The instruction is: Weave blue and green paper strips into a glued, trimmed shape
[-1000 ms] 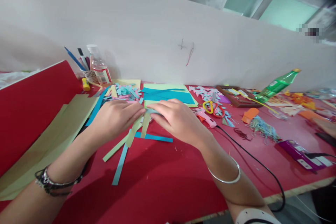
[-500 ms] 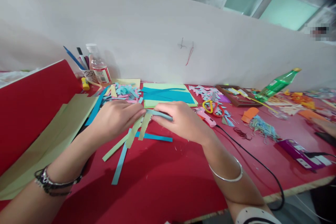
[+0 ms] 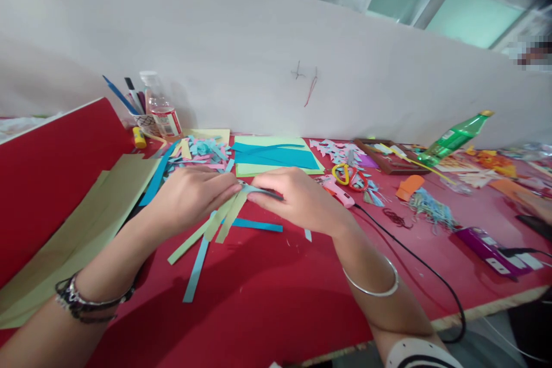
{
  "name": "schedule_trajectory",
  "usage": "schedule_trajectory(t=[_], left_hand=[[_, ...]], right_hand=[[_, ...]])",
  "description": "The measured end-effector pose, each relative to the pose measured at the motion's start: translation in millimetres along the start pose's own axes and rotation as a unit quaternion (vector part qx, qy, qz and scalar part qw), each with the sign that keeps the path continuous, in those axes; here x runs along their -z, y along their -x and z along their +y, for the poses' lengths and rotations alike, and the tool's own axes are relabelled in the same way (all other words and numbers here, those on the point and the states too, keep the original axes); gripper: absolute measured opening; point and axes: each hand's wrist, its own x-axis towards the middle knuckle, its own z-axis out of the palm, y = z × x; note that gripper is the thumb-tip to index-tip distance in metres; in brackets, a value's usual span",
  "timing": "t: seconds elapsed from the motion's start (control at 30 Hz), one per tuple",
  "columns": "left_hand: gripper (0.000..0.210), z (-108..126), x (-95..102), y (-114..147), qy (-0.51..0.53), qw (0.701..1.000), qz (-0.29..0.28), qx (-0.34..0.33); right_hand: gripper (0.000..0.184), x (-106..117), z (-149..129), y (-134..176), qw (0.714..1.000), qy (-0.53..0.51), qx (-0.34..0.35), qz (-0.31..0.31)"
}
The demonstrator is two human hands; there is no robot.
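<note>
Clamping paper strips (image 3: 233,217) in fingers of left hand (image 3: 192,195) and right hand (image 3: 298,201), left of hot-glue gun (image 3: 340,192), likely against slipping.

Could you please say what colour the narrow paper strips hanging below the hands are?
The narrow paper strips are pale yellow-green, best seen in the head view.

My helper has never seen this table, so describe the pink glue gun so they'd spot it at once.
On the red table, find the right hand, then look to its right. The pink glue gun lies beside the yellow and red scissor handles. Unlike them, it is pink and trails a black cord toward the table's near edge.
</note>
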Motion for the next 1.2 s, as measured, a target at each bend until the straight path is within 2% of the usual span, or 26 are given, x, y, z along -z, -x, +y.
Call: schedule_trajectory(t=[0.3, 0.53, 0.7, 0.8, 0.9, 1.03, 1.2], left_hand=[[0.047, 3.1, 4.4, -1.9, 0.007, 1.0, -0.016, -0.009], [0.042, 3.8, 3.4, -0.6, 0.005, 1.0, 0.003, -0.021], [0.04, 5.0, 3.5, -0.2, 0.018, 1.0, 0.013, -0.008], [0.041, 5.2, 4.3, -0.8, 0.02, 1.0, 0.014, 0.0], [0.042, 4.3, 4.3, -1.0, 0.024, 0.999, 0.008, 0.021], [0.041, 2.1, 2.4, 0.9, 0.051, 0.998, 0.005, 0.045], [0.04, 0.5, -0.2, 3.4, 0.075, 0.996, -0.01, 0.053]], right_hand=[[0.021, 2.5, -2.8, 0.6, 0.997, -0.066, -0.003, 0.025], [0.023, 3.3, -5.4, -0.5, 0.998, -0.049, 0.026, 0.02], [0.029, 2.5, -6.4, -1.4, 0.999, -0.026, 0.018, -0.001], [0.025, 1.9, -7.9, -1.1, 1.0, -0.006, 0.0, 0.016], [0.026, 0.4, -9.5, -1.0, 0.998, 0.057, -0.008, 0.038], [0.026, -3.2, -9.3, -2.0, 0.989, 0.14, 0.015, 0.033], [0.027, -3.6, -7.0, -2.0, 0.994, 0.109, 0.019, 0.012]])
